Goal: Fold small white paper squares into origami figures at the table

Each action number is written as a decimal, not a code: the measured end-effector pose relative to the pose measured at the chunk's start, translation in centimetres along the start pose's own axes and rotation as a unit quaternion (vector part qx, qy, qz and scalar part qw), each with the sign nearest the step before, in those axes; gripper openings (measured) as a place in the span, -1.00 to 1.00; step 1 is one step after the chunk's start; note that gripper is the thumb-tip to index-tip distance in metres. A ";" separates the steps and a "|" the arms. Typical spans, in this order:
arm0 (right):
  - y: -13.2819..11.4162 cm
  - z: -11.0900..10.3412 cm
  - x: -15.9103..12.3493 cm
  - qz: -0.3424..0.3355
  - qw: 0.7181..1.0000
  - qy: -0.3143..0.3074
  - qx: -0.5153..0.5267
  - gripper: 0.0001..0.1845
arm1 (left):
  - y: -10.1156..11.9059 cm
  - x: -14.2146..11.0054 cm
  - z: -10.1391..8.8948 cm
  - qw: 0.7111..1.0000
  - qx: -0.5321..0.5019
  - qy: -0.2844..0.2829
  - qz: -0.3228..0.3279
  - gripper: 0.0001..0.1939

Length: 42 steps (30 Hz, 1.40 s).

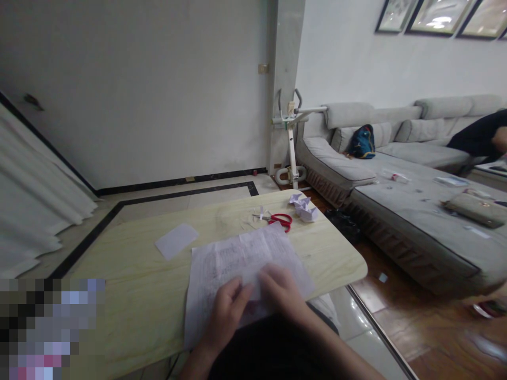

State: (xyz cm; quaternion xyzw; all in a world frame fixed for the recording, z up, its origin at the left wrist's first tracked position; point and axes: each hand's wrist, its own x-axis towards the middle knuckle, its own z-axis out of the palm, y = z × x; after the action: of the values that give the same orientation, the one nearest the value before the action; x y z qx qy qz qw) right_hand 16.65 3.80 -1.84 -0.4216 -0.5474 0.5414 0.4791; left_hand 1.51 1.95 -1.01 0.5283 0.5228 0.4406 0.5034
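Note:
Between my two hands is a small piece of white paper (253, 279), held above a large printed sheet (222, 261) that lies over the table's near edge. My left hand (229, 303) pinches the small paper with thumb and fingers. On its other side my right hand (279, 287) is closed at the paper, its fingers smeared by motion. Beyond the sheet lie red-handled scissors (282, 220), with thin paper scraps (253, 219) by the blades. Several folded white paper pieces (304, 208) sit at the far right corner. A loose white paper (176, 241) rests to the left.
The pale wooden table (130, 295) has a rounded right corner. A grey sofa (415, 211) stands to the right, with a blue backpack (363, 141) on it and part of another person (481, 134) at the edge. White exercise equipment (292, 142) stands behind the table.

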 end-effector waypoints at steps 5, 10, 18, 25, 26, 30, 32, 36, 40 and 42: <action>0.3 0.0 0.2 -0.005 1.000 0.000 -0.009 -0.64 | 0.0 0.0 0.0 1.000 0.004 0.006 0.009 -0.64; 0.3 0.0 0.1 -0.004 0.999 -0.012 -0.031 -0.68 | -0.9 0.2 -0.3 0.999 0.021 -0.033 -0.017 -0.61; 0.3 -0.2 0.0 -0.013 1.000 -0.004 -0.015 -0.65 | -1.2 0.3 -0.3 0.998 0.058 -0.003 0.028 -0.69; 0.5 0.0 0.1 -0.022 0.997 -0.004 -0.068 -0.72 | -1.8 0.3 -0.6 0.997 0.069 -0.031 0.025 -0.67; 0.6 0.0 0.1 -0.022 0.996 -0.007 -0.081 -0.72 | -2.0 0.4 -0.6 0.997 0.072 -0.029 0.028 -0.67; 0.8 -0.1 -0.2 -0.028 0.994 -0.021 -0.100 -0.69 | -2.2 0.3 -0.6 0.996 0.076 -0.032 0.030 -0.66; 0.9 -0.1 -0.4 -0.033 0.994 -0.020 -0.103 -0.70 | -1.8 0.3 -0.5 0.997 0.062 -0.026 0.024 -0.65; 1.0 -0.1 -0.6 -0.038 0.993 -0.004 -0.110 -0.67 | -0.9 0.1 -0.4 0.998 0.050 -0.022 0.027 -0.70; 0.7 0.0 -0.5 -0.024 0.996 0.007 -0.084 -0.66 | -1.0 0.0 -0.4 0.999 0.039 -0.034 0.017 -0.69; 0.4 0.1 -0.4 -0.009 0.998 0.007 -0.057 -0.62 | -1.2 0.0 -0.4 0.999 0.035 -0.031 0.016 -0.68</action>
State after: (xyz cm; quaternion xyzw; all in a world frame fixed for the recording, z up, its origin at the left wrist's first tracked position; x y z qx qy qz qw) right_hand 16.60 3.38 -2.25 -0.4466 -0.5777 0.5021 0.4634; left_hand 1.02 1.91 -2.18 0.5669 0.5136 0.4134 0.4939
